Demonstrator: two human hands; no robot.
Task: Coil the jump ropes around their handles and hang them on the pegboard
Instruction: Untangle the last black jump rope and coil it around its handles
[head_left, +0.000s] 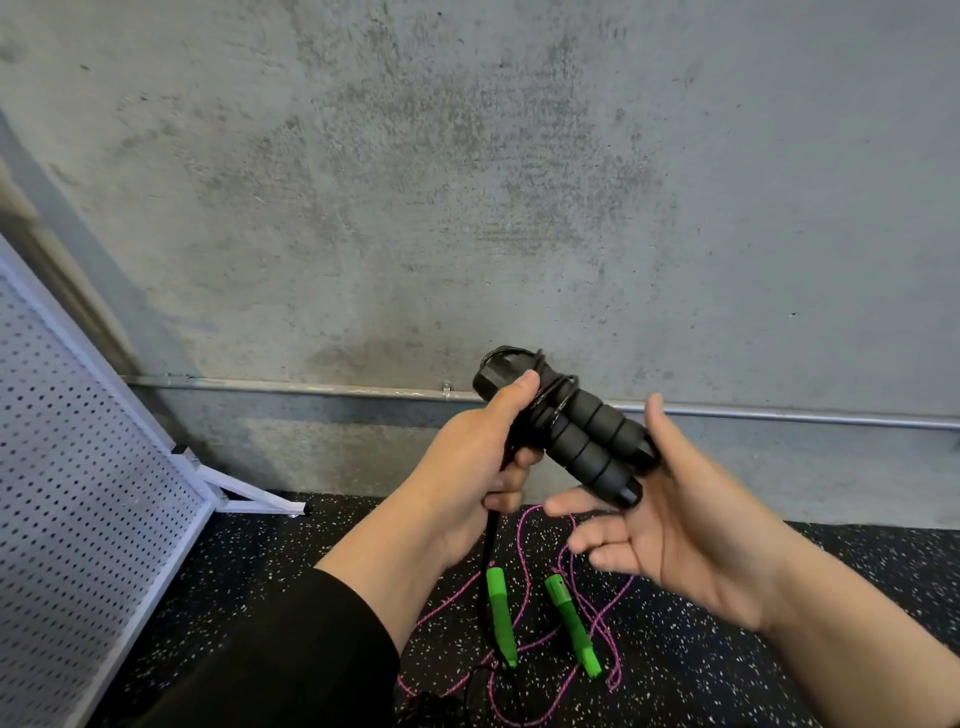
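Two black foam jump-rope handles lie side by side in front of me, with black cord wound round their upper ends. My left hand grips the wound end and the loose black cord that hangs down from it. My right hand is open, fingers spread, cradling the handles' lower ends from beneath. On the floor below lies a second rope: two green handles with a pink cord in loose loops. The white pegboard leans at the left.
A bare concrete wall rises ahead, with a metal pipe running along its base. The floor is black speckled rubber. The pegboard's white foot juts out onto the floor near the wall.
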